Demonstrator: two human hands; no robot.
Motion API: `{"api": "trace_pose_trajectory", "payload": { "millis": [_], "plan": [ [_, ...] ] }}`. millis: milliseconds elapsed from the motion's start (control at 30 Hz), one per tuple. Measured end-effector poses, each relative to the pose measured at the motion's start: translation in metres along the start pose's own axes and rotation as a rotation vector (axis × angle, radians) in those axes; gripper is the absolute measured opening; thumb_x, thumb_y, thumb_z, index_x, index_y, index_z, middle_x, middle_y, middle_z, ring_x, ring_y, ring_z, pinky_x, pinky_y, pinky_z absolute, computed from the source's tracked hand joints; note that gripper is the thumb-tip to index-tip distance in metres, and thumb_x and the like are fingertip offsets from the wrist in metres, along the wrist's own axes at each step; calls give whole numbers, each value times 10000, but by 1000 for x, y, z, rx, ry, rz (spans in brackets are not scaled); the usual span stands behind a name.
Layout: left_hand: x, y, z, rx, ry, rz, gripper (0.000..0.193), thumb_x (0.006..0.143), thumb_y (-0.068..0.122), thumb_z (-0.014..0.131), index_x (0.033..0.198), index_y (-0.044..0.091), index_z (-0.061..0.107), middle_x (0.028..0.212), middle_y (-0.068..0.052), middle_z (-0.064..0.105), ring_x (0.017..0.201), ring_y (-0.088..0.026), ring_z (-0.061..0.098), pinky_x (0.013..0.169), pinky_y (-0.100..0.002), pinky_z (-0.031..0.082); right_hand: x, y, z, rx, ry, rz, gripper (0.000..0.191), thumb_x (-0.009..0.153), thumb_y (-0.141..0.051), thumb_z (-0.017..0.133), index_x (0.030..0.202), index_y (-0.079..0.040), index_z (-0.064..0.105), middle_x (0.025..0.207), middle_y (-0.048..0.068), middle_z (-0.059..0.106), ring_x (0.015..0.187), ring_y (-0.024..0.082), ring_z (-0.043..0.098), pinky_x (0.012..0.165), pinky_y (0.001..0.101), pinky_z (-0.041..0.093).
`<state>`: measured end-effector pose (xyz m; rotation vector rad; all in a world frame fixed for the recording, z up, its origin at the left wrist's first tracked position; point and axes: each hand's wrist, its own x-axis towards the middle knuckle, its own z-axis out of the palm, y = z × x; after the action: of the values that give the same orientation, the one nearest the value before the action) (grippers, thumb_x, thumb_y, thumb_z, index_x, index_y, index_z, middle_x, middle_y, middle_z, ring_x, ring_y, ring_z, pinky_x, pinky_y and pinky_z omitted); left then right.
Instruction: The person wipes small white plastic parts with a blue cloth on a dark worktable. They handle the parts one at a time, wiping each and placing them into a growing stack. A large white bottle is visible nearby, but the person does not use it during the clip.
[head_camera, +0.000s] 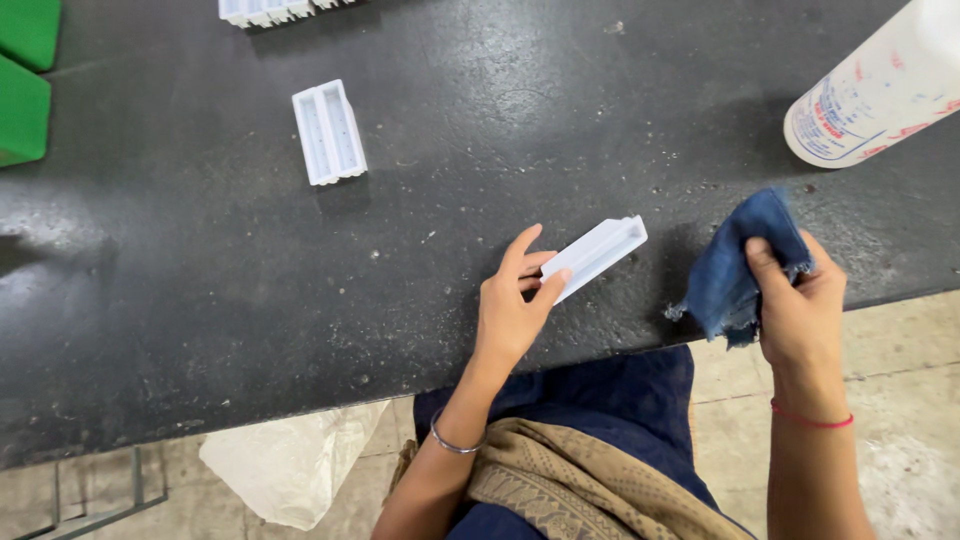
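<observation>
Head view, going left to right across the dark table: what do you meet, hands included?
Green blocks → white ribbed plastic piece lying on the table → left hand → white plastic piece it holds → blue cloth → right hand gripping the cloth → white bottle lying on its side.

One labelled container shows: a white cylindrical bottle (880, 90) lying tilted on the dark counter (200, 270) at about two o'clock, cut off by the upper right edge. Its wrap-around label (850, 105) is white with blue and red print. A whitish sack (290, 460) sits below the counter's edge at seven o'clock.
</observation>
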<state>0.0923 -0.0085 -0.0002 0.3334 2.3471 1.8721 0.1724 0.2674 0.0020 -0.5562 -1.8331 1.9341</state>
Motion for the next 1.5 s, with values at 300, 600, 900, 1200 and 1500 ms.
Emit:
{"api": "trace_pose_trajectory", "payload": {
  "millis": [300,600,900,1200,1500],
  "plan": [
    [7,4,-16,98,59,-182,327,1011,296,604,1184,68,762,812,-76,749,685,-105,655,618,-257,512,26,52,14,-115,50,-209,90,1125,-52,699,1193,3,679,1035,-40,633,967,42,536,883,211,445],
    [15,-13,-27,-57,-2,-231,349,1040,306,561,1188,54,752,919,-45,769,780,-82,701,691,-249,571,26,61,6,-103,37,-234,100,1172,-54,702,1109,6,653,1005,-45,617,932,26,520,865,190,439],
    [14,-21,-31,-131,-29,-261,349,1047,272,554,1221,25,730,1030,-87,771,889,-127,729,795,-272,605,22,53,11,-84,28,-217,80,1161,-59,690,1146,9,650,1026,-40,629,947,26,538,926,210,455],
    [1,5,-47,111,62,-230,367,1032,296,556,1263,57,710,1095,-124,792,975,-187,763,867,-338,604,22,53,12,-86,35,-198,83,1159,-68,694,1133,-2,651,1008,-47,623,927,19,525,901,204,446],
    [-4,16,-43,184,-13,-16,544,832,181,824,1330,55,648,1200,-136,736,1069,-253,737,909,-344,577,23,53,13,-108,20,-213,89,1171,-61,695,1127,0,647,1010,-45,622,928,20,526,909,208,447]
  ]
}}
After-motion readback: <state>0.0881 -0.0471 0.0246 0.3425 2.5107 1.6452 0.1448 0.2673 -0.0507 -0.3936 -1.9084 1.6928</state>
